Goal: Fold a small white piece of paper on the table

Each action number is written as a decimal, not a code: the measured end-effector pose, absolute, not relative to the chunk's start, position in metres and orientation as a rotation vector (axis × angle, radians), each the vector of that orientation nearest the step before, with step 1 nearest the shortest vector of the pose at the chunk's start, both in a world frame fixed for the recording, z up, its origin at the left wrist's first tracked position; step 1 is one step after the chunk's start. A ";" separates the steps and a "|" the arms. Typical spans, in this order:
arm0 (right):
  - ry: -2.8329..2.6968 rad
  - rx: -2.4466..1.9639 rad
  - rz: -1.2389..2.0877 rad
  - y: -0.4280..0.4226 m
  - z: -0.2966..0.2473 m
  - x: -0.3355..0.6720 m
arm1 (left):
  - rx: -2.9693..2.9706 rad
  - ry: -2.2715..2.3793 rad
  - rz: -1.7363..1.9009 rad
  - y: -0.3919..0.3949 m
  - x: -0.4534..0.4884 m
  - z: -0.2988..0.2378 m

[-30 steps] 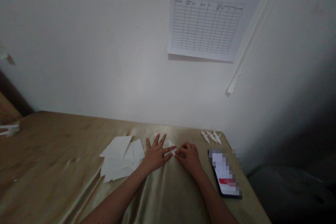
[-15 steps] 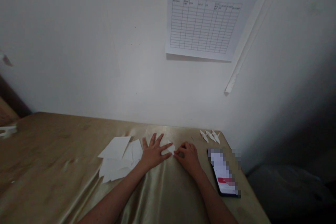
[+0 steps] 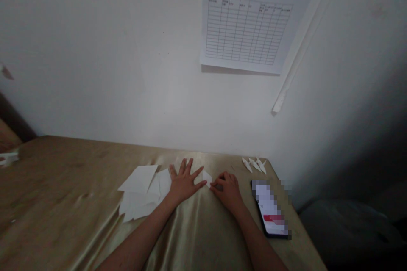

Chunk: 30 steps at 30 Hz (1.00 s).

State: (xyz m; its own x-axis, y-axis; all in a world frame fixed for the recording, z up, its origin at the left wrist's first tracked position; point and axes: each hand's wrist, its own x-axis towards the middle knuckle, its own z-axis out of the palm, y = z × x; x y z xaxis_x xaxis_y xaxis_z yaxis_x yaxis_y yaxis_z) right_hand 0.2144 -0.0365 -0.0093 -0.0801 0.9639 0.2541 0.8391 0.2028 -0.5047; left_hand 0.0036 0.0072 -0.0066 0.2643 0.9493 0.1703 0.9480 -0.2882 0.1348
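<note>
A small white folded piece of paper (image 3: pixel 207 177) lies on the cloth between my two hands. My left hand (image 3: pixel 183 184) rests to its left, fingers spread wide, with the thumb tip at the paper's lower left edge. On the other side, my right hand (image 3: pixel 227 188) has its thumb and index finger pinched at the paper's right corner, the other fingers curled. Left of my left hand is a loose pile of white paper sheets (image 3: pixel 140 194), partly covered by my forearm.
Several small folded paper figures (image 3: pixel 254 164) lie near the far right corner of the cloth-covered table (image 3: pixel 63 203). A phone (image 3: pixel 270 209) with a lit, partly blurred screen lies right of my right hand. The wall behind carries a printed table sheet (image 3: pixel 248 29).
My left hand has slid slightly to the left, uncovering more of the folded paper. My right hand stays at the paper's right corner.
</note>
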 end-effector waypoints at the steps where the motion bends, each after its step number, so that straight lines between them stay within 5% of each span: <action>1: -1.952 -1.667 0.312 -0.036 -0.010 0.215 | 2.496 1.873 0.340 0.007 0.003 -0.006; 13: -1.948 -1.638 0.330 -0.034 -0.014 0.217 | 2.779 1.440 0.461 -0.005 0.000 -0.008; 30: -1.969 -1.601 0.250 -0.034 -0.016 0.218 | 2.594 1.535 0.358 0.002 0.003 -0.002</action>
